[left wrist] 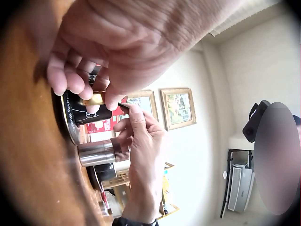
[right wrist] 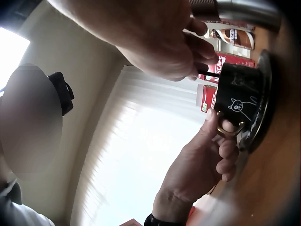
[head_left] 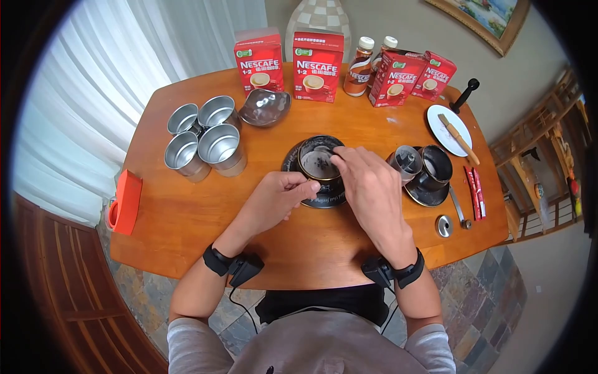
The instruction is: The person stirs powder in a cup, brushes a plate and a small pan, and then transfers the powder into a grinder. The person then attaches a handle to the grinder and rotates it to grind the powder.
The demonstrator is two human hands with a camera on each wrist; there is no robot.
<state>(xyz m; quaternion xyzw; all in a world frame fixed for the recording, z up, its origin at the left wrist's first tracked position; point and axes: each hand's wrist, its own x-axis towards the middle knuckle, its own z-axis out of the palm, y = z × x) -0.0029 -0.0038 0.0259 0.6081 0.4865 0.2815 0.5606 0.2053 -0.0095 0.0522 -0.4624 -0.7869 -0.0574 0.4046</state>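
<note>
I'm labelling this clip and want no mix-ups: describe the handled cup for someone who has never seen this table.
Near the middle of the wooden table, a black saucer holds the black cup, which has a cat drawing in white lines and a gold handle. Another black cup stands to the right; only this one is gripped by its handle in the left hand.

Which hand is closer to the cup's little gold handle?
The left hand: its fingers pinch the handle. The right hand is up by the cup's rim.

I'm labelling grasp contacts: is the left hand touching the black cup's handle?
Touching. The right wrist view shows the left hand gripping the handle, a fingertip in its gold loop.
</note>
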